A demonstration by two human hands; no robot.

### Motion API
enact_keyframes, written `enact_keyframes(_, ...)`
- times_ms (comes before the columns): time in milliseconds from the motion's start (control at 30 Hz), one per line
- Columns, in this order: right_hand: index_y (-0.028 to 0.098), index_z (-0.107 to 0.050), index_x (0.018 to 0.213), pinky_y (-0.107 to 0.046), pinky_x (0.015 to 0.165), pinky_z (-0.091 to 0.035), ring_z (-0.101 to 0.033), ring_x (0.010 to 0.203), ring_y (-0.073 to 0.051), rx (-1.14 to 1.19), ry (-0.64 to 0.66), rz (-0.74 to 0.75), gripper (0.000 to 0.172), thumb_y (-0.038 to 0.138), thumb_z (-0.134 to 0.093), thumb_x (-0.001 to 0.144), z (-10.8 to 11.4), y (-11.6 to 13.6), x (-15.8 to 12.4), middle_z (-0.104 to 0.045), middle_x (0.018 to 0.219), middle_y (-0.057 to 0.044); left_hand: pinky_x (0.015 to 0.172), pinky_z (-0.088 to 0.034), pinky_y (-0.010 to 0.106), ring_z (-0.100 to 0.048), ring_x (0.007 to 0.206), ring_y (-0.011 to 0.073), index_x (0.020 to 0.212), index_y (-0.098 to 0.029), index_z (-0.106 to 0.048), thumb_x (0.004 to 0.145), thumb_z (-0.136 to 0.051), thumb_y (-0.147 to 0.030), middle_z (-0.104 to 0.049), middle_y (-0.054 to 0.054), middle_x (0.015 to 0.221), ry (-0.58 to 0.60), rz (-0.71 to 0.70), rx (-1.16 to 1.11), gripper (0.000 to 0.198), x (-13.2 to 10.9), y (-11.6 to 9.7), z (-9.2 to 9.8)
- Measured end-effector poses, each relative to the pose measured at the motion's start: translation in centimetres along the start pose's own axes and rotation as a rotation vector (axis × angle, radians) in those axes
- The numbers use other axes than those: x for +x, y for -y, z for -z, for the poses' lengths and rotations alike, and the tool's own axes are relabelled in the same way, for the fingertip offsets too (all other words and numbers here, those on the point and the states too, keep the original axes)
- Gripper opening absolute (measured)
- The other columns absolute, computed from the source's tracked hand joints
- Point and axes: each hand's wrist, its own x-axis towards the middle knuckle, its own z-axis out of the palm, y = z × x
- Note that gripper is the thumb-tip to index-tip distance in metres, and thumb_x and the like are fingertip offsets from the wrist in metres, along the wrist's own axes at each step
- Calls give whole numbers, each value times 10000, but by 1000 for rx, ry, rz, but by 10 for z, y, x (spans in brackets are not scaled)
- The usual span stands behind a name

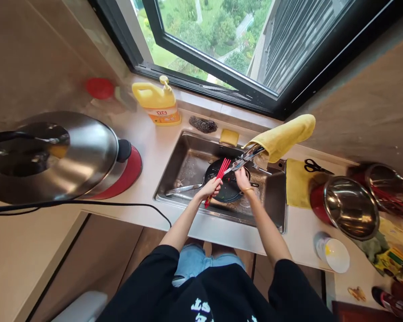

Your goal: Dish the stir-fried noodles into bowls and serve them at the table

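Observation:
A bundle of red chopsticks (pixel 223 169) is gripped in my left hand (pixel 212 188), held slanted over the sink. My right hand (pixel 243 179) is just below the metal faucet (pixel 246 156), its fingers curled; what they hold, if anything, is hidden. Beneath both hands a dark frying pan (pixel 211 172) lies in the steel sink (pixel 188 156). To the left, a metal utensil's long handle (pixel 184 189) extends across the basin. A yellow cloth (pixel 285 136) is draped over the faucet's upper part.
Behind the sink are a yellow detergent bottle (pixel 159 105), a steel scrubber (pixel 203 124) and a sponge (pixel 229 137). A large lidded pot (pixel 97 152) stands left. On the right are a yellow cloth (pixel 297 183), scissors (pixel 314 166), metal pots (pixel 352 205) and a white cup (pixel 336 255).

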Motion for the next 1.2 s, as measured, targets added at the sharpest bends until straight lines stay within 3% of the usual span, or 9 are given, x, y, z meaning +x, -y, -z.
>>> enact_keyframes(100, 225, -547, 906, -385, 719, -565, -666, 797, -203, 497, 123, -218, 207, 423, -556, 845, -65, 4, 13, -673, 827, -44, 339, -219, 149, -318, 321, 26, 869, -183, -470, 883, -484, -579, -499, -69, 544, -11, 18, -43, 397, -4, 0, -2)
enact_keyframes(167, 229, -489, 749, -263, 487, -508, -540, 479, -132, 712, 148, -332, 267, 466, -520, 869, -90, 7, 24, -531, 546, 43, 348, -289, 168, -387, 335, 41, 837, -165, -494, 878, -466, -613, -588, -21, 581, -83, 44, -38, 451, -8, 2, -1)
enact_keyframes(367, 233, -178, 538, -176, 278, -156, -124, 300, -67, 901, 287, -572, 528, 573, -349, 903, -90, 4, 40, -150, 388, 102, 429, -440, 217, -550, 416, 104, 713, -122, -585, 845, -483, -661, -643, 39, 568, -124, 196, 88, 564, -17, 1, 14)
enact_keyframes(533, 234, -280, 537, -196, 307, -222, -173, 337, -90, 937, 130, -250, 451, 493, -353, 899, -71, 2, 53, -199, 423, 86, 423, -429, 226, -595, 466, 131, 864, -114, -643, 872, -385, -686, -699, 86, 717, -162, 258, 31, 628, -45, 3, 44)
enact_keyframes(667, 250, -446, 618, -215, 399, -381, -330, 412, -118, 956, 56, -151, 332, 450, -416, 881, -68, 2, 54, -328, 481, 61, 359, -231, 183, -333, 333, 43, 827, -133, -598, 884, -400, -650, -576, -1, 569, -445, 116, -78, 557, -51, 10, 51)
enact_keyframes(767, 251, -487, 661, -229, 533, -494, -455, 486, -114, 938, 51, -116, 303, 467, -485, 874, -78, 2, 40, -429, 532, 53, 391, -202, 201, -299, 373, 55, 688, -141, -568, 833, -479, -662, -421, -49, 456, -701, -20, 72, 548, -36, 13, 46)
enact_keyframes(900, 221, -548, 745, -367, 793, -560, -647, 747, -158, 853, 252, -273, 305, 489, -506, 884, -82, 1, 17, -649, 727, -11, 499, -319, 233, -453, 505, 116, 576, -149, -553, 837, -446, -658, -468, -7, 483, -754, -132, 395, 582, -15, 6, 48)
enact_keyframes(1033, 236, -616, 970, -473, 1020, -451, -614, 1113, -190, 888, 367, -376, 230, 390, -465, 892, -72, -1, 2, -690, 1105, -57, 825, -437, 339, -613, 928, 245, 817, -139, -688, 911, -413, -474, -695, 122, 922, -737, -160, 913, 443, -1, -14, 42)
enact_keyframes(1200, 261, -624, 1093, -384, 1103, -384, -556, 1210, -141, 947, 313, -262, 336, 380, -397, 877, -77, 3, -3, -664, 1202, -26, 1153, -189, 447, -207, 1453, 246, 1462, -133, -362, 960, -278, -325, -262, 145, 1565, -611, -223, 1214, 544, 30, -32, -8)
